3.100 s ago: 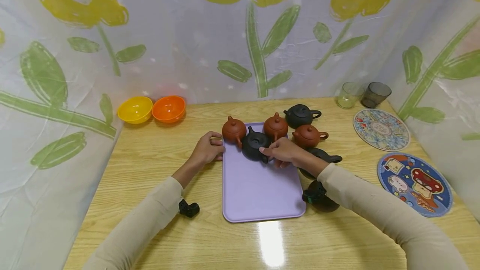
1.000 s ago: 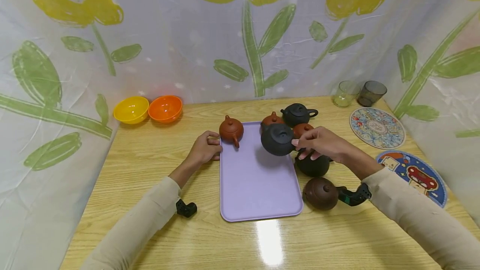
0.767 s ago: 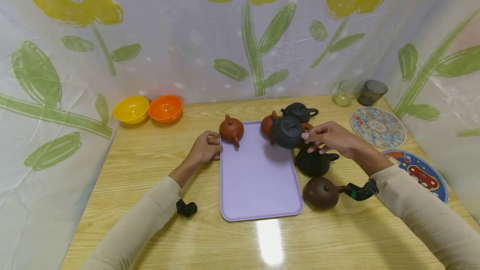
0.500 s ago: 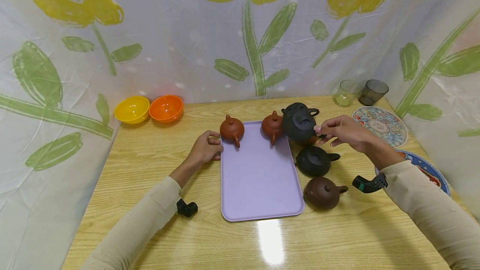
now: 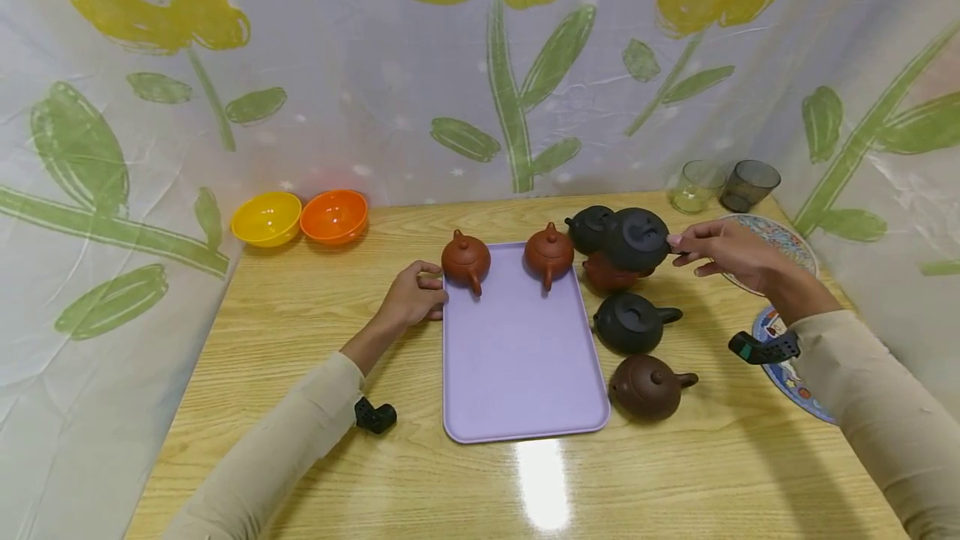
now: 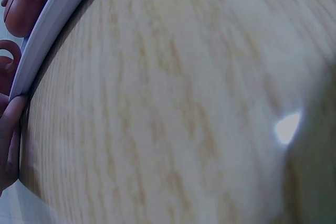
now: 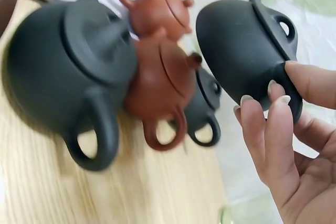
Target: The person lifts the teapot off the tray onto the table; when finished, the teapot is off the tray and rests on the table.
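My right hand pinches a black teapot by its handle, thumb against fingertips. In the right wrist view that teapot hangs tilted beside the others. In the head view it overlaps a reddish-brown teapot and another black teapot. My left hand rests at the left rim of the lilac tray, fingertips touching the edge. Two reddish-brown teapots, one at the far left corner and one at the far right corner, stand on the tray.
Right of the tray stand a black teapot and a dark brown one. Two round mats lie farther right, a floral one and a blue one. Yellow and orange bowls and two glasses line the back.
My right hand has lifted the black teapot off the tray from between the two reddish-brown ones and carried it right, past the tray's edge. My left hand stays at the rim.
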A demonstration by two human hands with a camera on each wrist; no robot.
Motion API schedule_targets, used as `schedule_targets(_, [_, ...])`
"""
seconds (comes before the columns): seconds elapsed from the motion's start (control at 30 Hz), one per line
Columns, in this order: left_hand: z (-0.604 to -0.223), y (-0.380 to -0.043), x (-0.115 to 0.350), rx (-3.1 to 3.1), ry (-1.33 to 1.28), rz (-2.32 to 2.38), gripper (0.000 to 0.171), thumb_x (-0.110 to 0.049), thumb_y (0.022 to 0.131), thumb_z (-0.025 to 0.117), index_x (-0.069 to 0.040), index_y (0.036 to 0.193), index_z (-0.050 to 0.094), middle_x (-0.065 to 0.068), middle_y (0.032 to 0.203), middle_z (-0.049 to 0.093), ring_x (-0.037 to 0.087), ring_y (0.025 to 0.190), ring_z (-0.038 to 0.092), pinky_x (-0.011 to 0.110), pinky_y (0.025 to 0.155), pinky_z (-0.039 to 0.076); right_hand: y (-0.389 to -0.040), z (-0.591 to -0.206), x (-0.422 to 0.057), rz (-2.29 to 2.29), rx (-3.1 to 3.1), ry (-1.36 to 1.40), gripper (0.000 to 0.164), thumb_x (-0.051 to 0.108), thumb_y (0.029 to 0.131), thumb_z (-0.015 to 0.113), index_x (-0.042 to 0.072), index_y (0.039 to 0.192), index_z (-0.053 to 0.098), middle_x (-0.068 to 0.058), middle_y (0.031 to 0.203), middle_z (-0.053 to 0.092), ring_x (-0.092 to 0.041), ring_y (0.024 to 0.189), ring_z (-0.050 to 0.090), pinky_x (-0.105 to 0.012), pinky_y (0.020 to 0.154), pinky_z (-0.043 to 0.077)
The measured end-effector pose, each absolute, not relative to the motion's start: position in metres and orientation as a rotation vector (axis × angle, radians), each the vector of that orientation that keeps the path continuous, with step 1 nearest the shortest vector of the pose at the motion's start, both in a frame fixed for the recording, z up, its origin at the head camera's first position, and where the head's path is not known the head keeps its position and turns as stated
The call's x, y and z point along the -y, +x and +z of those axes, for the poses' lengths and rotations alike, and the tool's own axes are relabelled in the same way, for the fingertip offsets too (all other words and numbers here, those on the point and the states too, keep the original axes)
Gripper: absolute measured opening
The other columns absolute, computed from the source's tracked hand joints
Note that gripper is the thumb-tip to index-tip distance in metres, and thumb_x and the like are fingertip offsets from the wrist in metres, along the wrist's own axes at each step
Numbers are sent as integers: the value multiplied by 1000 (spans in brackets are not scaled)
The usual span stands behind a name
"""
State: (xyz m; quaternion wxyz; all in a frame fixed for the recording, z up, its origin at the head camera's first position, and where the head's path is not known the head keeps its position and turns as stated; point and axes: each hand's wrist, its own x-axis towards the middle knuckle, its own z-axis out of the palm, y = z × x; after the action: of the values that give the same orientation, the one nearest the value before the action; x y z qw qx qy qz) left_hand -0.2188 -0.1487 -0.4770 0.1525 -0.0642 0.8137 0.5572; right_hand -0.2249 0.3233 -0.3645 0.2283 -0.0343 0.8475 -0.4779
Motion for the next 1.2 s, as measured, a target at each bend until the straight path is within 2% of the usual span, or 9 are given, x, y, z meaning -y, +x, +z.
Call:
schedule_targets(0.33, [-478, -220, 148, -2342, -176, 1603, 49, -1, 90, 68, -4, 135, 50, 16, 114, 59, 20, 84, 64, 30, 65, 63, -245, -370, -359, -1333, -2341, -3, 23, 39, 103, 55, 24, 110, 70, 17, 98, 68, -1, 94, 66, -27, 79, 59])
schedule_targets(0.6, [-477, -219, 149, -2343, -175, 1597, 49, -2, 90, 68, -4, 135, 50, 17, 115, 58, 21, 86, 63, 30, 66, 63, -257, -377, -381, -1303, -2392, 73, 48, 44, 101, 57, 8, 134, 59, 17, 95, 69, -1, 91, 68, -26, 82, 60])
schedule_targets(0.77, [-476, -218, 149, -2349, -185, 1596, 48, -2, 90, 68, -5, 135, 51, 17, 115, 59, 21, 86, 63, 30, 66, 63, -263, -381, -391, -1255, -2387, 74, 42, 41, 102, 57, 11, 131, 62, 13, 95, 71, -3, 91, 68, -26, 84, 60])
schedule_targets(0.87, [-476, -218, 149, -2351, -186, 1596, 48, -2, 90, 68, -5, 135, 50, 17, 116, 59, 22, 86, 64, 30, 66, 63, -267, -385, -392, -1202, -2394, 62, 50, 41, 102, 55, 6, 138, 57, 12, 102, 68, -2, 93, 67, -30, 87, 60])
schedule_targets(0.93, [-476, -218, 149, -2350, -187, 1594, 49, -2, 90, 68, -5, 135, 50, 16, 115, 59, 22, 86, 64, 30, 66, 63, -269, -387, -393, -1146, -2402, 40, 60, 42, 103, 53, -1, 145, 48, 4, 115, 66, 1, 94, 66, -34, 93, 59])
schedule_targets(1.0, [-477, -218, 149, -2349, -191, 1593, 48, -2, 90, 68, -5, 135, 51, 16, 115, 59, 21, 86, 63, 30, 66, 63, -271, -390, -392, -1102, -2413, 29, 65, 42, 104, 50, -6, 147, 43, -10, 127, 63, 2, 95, 65, -40, 98, 57])
schedule_targets(1.07, [-478, -218, 149, -2348, -193, 1589, 48, -2, 90, 68, -5, 135, 50, 16, 115, 59, 21, 86, 64, 30, 66, 63, -272, -391, -392, -1063, -2412, 13, 66, 42, 106, 47, -8, 148, 39, -25, 142, 51, 1, 98, 66, -46, 104, 53])
schedule_targets(1.13, [-477, -218, 149, -2346, -196, 1588, 49, -3, 90, 68, -5, 135, 51, 16, 116, 59, 22, 87, 63, 29, 66, 63, -274, -394, -392, -1039, -2412, 1, 66, 42, 106, 46, -9, 148, 39, -31, 149, 41, -7, 106, 67, -50, 106, 50])
schedule_targets(1.2, [-477, -218, 149, -2347, -194, 1586, 49, -3, 90, 68, -5, 135, 50, 17, 117, 59, 22, 88, 63, 29, 66, 63, -275, -396, -392, -1038, -2413, -10, 64, 42, 106, 47, -8, 145, 43, -31, 149, 41, -14, 112, 67, -52, 107, 49])
